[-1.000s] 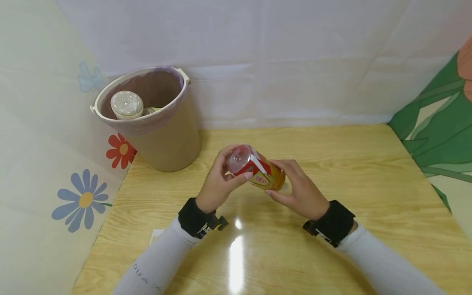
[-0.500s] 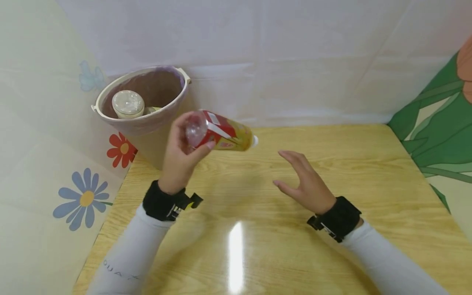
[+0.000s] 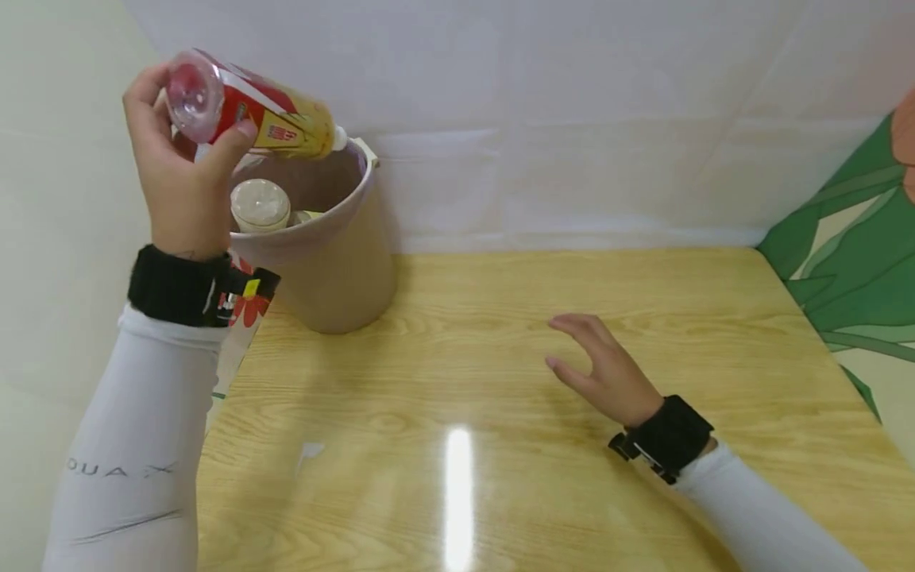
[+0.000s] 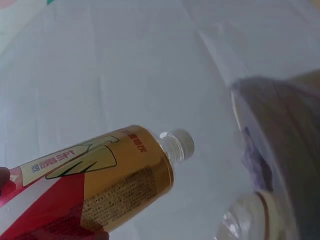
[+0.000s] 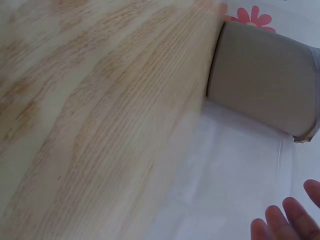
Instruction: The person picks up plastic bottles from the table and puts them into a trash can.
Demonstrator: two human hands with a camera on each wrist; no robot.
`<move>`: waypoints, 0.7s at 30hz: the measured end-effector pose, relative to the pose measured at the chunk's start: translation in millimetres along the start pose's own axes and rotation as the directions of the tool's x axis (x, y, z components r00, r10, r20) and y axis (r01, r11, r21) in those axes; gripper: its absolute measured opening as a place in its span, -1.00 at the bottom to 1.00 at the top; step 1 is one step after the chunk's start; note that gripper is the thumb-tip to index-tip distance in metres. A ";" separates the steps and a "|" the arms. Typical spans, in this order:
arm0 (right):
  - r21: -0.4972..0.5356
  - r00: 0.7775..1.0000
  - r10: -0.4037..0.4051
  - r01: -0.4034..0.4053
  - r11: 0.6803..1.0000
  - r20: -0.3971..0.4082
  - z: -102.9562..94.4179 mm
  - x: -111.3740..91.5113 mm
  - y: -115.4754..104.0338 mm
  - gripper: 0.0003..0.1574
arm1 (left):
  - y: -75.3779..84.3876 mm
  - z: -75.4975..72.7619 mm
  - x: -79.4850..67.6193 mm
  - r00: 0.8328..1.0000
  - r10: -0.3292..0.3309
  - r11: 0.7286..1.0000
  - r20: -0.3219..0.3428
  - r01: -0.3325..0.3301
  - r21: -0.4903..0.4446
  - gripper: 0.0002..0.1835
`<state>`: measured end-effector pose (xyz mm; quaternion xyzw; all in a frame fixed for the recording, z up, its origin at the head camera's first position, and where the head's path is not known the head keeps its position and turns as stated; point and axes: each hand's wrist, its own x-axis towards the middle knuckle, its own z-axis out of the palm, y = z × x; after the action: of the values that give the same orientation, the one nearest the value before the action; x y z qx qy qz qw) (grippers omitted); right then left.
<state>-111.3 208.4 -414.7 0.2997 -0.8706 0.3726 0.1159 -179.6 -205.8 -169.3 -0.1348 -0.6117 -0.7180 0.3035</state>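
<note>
My left hand (image 3: 182,171) grips a plastic bottle (image 3: 275,115) with a red and gold label around its base end. The bottle lies nearly sideways above the beige trash bin (image 3: 336,270), its white cap (image 4: 185,143) pointing right and a little down. In the left wrist view the gold label and the capped neck show clearly, apart from the bin's rim. Over the right part of the table my right hand (image 3: 608,369) hovers, fingers apart and bent loosely, holding nothing. Inside the bin a pale round-ended container (image 3: 260,205) stands near the front rim.
The wooden table (image 3: 500,477) has a small white patch (image 3: 310,450) at its left. A white cloth wall (image 3: 608,119) rises behind it, and the bin stands at the back left corner. Green leaf decoration (image 3: 858,238) borders the right side.
The right hand has let go of the bottle and stays over the table. My left hand has carried the bottle left and up, from mid-table to above the bin.
</note>
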 end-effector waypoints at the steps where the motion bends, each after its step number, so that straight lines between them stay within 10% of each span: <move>1: 0.000 1.000 0.002 -0.002 1.000 0.003 0.5 -0.7 0.4 -0.24 | -2.9 -5.2 7.6 0.999 -0.042 0.999 -0.014 0.042 0.024 -0.24; 8: 0.019 0.999 0.034 -0.035 0.999 0.019 4.4 -6.1 3.1 -0.30 | -25.0 -33.3 47.9 0.932 -0.341 0.920 -0.125 0.358 0.158 -0.20; 13: 0.019 0.999 0.031 -0.032 0.999 0.019 7.0 -9.6 3.9 -0.32 | -32.3 -39.9 57.9 0.888 -0.428 0.864 -0.170 0.457 0.213 -0.08; 21: -0.010 1.000 0.012 -0.012 1.000 0.001 3.8 -6.8 3.5 -0.31 | -28.4 -29.8 43.4 0.934 -0.330 0.915 -0.136 0.352 0.195 -0.46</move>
<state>-107.9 210.5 -422.3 0.2939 -0.8743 0.3689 0.1145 -225.2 -244.3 -173.9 0.0443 -0.6842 -0.6950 0.2167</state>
